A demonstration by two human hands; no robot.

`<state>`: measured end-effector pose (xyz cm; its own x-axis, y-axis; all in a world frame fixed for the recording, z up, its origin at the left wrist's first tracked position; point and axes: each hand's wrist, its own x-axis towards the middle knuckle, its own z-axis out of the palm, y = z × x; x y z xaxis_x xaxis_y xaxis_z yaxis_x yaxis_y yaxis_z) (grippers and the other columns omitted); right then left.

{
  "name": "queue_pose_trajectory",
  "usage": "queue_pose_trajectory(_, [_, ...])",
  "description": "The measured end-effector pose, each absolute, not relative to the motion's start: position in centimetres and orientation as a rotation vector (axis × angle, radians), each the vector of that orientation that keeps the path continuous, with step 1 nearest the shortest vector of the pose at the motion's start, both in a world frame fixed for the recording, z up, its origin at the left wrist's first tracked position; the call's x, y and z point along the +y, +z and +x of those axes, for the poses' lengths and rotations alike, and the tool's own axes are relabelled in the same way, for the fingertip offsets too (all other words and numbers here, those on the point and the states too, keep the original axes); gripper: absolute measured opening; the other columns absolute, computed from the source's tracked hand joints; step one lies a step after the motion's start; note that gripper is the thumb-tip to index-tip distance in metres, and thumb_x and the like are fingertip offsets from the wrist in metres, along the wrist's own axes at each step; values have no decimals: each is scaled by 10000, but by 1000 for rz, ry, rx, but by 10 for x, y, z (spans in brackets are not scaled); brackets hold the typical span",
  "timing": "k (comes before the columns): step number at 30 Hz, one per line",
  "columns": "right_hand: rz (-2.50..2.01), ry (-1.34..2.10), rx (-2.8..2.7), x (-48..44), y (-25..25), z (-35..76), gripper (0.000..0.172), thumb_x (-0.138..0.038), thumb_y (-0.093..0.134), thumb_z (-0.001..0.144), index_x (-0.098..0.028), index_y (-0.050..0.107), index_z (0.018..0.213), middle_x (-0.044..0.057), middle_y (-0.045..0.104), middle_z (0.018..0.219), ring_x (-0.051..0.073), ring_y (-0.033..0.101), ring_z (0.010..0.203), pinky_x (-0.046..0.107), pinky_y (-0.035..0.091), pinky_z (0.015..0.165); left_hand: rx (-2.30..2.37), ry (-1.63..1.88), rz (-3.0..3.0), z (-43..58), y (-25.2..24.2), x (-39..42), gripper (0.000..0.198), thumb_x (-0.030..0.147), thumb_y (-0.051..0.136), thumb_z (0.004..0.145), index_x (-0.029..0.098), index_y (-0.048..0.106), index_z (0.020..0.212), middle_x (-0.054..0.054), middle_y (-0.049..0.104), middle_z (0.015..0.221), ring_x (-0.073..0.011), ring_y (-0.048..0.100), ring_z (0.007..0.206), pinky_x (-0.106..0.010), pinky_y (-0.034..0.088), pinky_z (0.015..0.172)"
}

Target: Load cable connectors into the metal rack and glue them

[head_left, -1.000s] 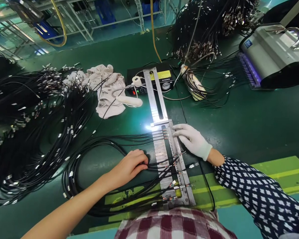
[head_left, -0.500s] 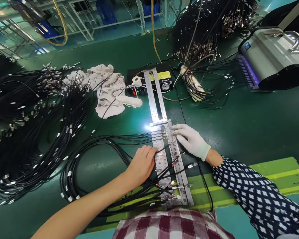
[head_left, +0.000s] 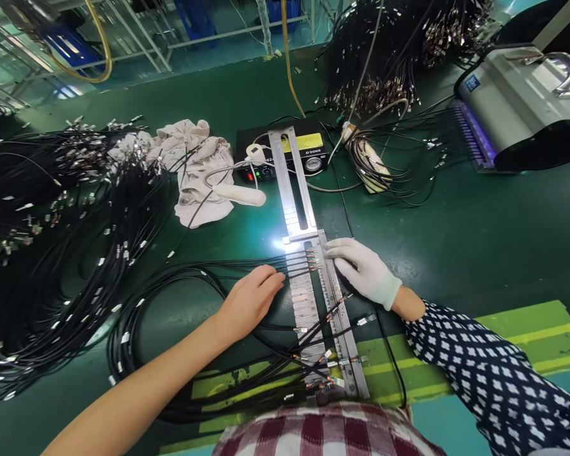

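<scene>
My bare left hand point(head_left: 251, 300) is at the left edge of a slotted metal fixture point(head_left: 304, 304), its fingers closed on a thin black cable point(head_left: 294, 275). That cable runs across the fixture's grooves, just below several others lying side by side with their stripped ends over the slot. My right hand point(head_left: 363, 271), in a white glove, has its fingers stretched out, the tips touching the metal rail point(head_left: 337, 297) on the fixture's right side. More loose cables with connector ends point(head_left: 330, 358) cross the fixture's near part.
A bright light shines at the fixture's upper part. Behind stands a black box point(head_left: 318, 136) with a gauge, beside a crumpled cloth point(head_left: 204, 202). Cable bundles point(head_left: 76, 272) cover the left side. A silver machine point(head_left: 522, 114) with purple light sits at the right. Yellow-green tape point(head_left: 517, 335) marks the near edge.
My left hand has moved left and slightly up, drawing the cable back so its end now lies over the slot with the others. My right hand has hardly moved.
</scene>
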<state>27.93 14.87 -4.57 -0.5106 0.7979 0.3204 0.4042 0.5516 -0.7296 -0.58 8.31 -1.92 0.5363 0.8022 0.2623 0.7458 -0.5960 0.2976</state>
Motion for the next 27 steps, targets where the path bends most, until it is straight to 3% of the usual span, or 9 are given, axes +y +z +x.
queue_pose_trajectory(9, [-964,804,-2122,148,-44,278,244,-150,475,950,-233,688,1036,60,658,1202,210,619,1146,417,528,1018,1155,555,2728,-20,-18,99,246,131,445,970,147,617,1144,-61,712,911,-142,658,789,-243,550,715])
queue_pose_trajectory(18, [-991,824,-2130,147,-41,278,235,-164,482,951,-223,694,1035,67,656,1206,216,621,1143,420,543,1002,1048,471,2766,-30,-17,97,335,104,392,971,150,559,1257,-76,694,963,-153,649,824,-263,537,737])
queue_pose_trajectory(27, [-999,830,-2128,147,-39,278,234,-165,483,951,-223,691,1042,69,657,1205,216,627,1133,422,549,993,1113,478,2872,-21,-17,96,336,88,405,948,134,582,1230,-68,678,895,-150,626,735,-258,512,673])
